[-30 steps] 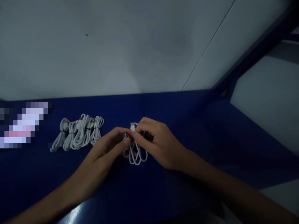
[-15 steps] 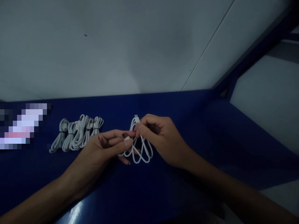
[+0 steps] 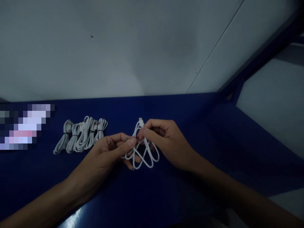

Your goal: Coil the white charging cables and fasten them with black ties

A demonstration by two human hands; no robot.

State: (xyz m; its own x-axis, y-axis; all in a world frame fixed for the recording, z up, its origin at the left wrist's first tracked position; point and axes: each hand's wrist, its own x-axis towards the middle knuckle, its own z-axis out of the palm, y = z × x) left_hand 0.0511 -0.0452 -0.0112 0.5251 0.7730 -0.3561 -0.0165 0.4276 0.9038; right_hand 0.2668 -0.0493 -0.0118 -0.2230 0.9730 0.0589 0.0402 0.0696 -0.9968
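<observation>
A loosely looped white USB cable [image 3: 143, 164] is held between both hands above a blue tabletop. My left hand [image 3: 111, 150] pinches the end with the metal USB plug, thumb on top, and some loops pass by its fingers. My right hand [image 3: 166, 139] grips the upper part of the loops between thumb and forefinger. The cable's other connector [image 3: 141, 121] points up just beyond the right thumb. The loops hang open below the fingers. Several bundled white cables [image 3: 82, 136] lie side by side left of my left hand, some bound with dark ties.
The blue tabletop [image 3: 152, 202] ends at a grey wall panel [image 3: 114, 63] behind. A blurred, pixelated bright object [image 3: 28, 129] lies at the far left. A blue frame [image 3: 256, 69] rises at the right.
The loops spread slightly wider and shift a little right with my right hand. The USB plug in my left hand has turned. The whole view has shifted slightly.
</observation>
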